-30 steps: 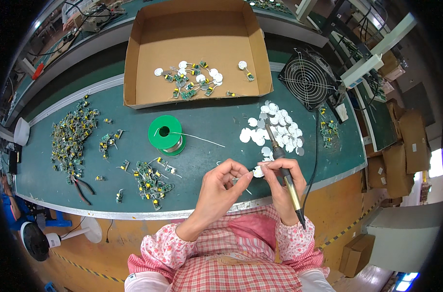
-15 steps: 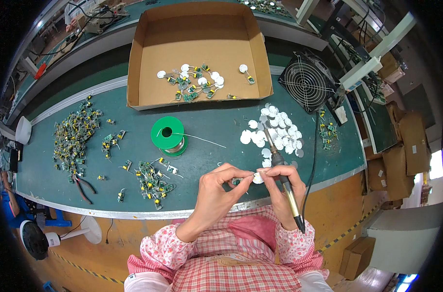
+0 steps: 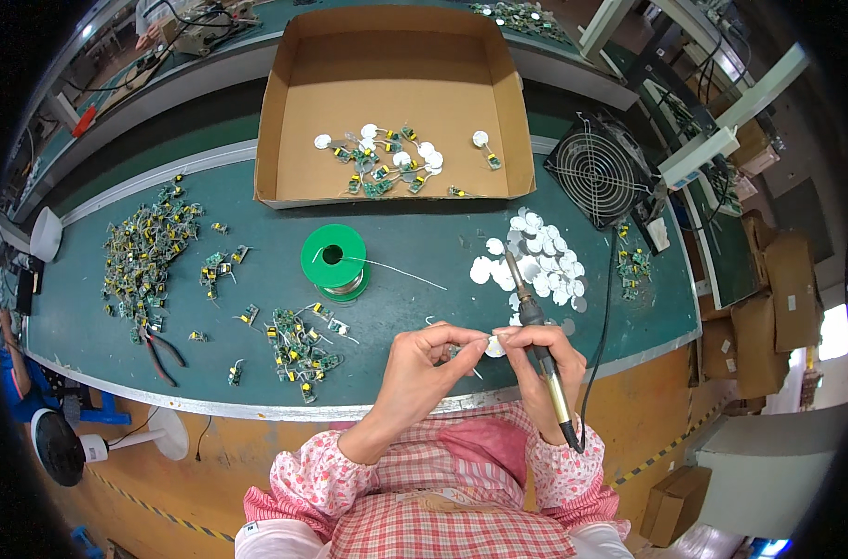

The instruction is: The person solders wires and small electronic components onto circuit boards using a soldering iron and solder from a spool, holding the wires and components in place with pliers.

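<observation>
My left hand [image 3: 414, 368] is closed, thumb and forefinger pinched at the edge of a white round disc [image 3: 495, 348]. Under its fingers shows part of a small green circuit board [image 3: 455, 351] with a wire end. My right hand [image 3: 547, 359] pinches the same disc from the other side while holding a soldering iron [image 3: 529, 306], tip pointing away from me, above the bench. Beyond it lies a heap of white and grey discs [image 3: 547, 264]. A green solder spool [image 3: 323, 278] stands left of the hands, its loose wire end reaching right.
A cardboard box [image 3: 396, 201] at the back holds several boards wired to discs. Board piles [image 3: 298, 352] lie left, a larger heap [image 3: 149, 247] farther left with pliers [image 3: 160, 359] beside it. A fan [image 3: 599, 175] stands back right; the iron's cord [image 3: 606, 307] runs nearby.
The view has shifted slightly, so the bench items appear a little farther right and lower. Both hands keep their pinch on the disc, and the iron stays in the right hand.
</observation>
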`<state>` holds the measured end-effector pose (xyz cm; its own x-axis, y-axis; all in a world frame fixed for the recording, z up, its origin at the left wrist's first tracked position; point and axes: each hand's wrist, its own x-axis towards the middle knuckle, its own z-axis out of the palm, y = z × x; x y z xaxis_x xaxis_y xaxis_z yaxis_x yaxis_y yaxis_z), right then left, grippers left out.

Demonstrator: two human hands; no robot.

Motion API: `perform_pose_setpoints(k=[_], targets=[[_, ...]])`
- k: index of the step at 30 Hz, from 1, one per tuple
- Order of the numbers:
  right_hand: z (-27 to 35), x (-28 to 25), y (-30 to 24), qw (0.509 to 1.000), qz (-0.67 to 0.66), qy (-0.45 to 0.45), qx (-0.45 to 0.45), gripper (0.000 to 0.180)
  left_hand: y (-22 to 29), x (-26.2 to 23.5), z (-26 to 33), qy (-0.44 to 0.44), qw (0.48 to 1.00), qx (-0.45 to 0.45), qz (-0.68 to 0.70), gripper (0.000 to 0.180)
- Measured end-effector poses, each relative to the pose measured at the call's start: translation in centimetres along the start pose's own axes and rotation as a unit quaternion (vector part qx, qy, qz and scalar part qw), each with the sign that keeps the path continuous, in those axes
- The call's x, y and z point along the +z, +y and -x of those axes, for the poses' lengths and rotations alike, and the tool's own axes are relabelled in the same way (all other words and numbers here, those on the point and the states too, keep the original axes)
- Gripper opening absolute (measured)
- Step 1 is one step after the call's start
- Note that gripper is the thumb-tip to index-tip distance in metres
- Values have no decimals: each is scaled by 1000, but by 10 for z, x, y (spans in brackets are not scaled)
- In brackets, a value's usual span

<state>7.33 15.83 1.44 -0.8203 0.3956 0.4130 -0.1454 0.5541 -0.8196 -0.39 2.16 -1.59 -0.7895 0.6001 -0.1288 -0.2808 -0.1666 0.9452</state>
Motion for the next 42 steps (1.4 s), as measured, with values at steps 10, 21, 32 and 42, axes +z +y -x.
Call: perform_pose_setpoints(k=[10,21,32,42], targets=[[-12,6,-8,992,105,-7,-75,23,10,-10,-3,-12,997,-73,19,16],[2,-5,-23,991,23,0,-133,13,17,-23,-21,68,988,-36,133,16],[-5,6,-27,990,26,-26,-133,12,20,-24,-23,76,986,-24,149,14],[-7,4,-22,972,73,-79,-208,16,21,-28,-21,78,986,-36,146,14]])
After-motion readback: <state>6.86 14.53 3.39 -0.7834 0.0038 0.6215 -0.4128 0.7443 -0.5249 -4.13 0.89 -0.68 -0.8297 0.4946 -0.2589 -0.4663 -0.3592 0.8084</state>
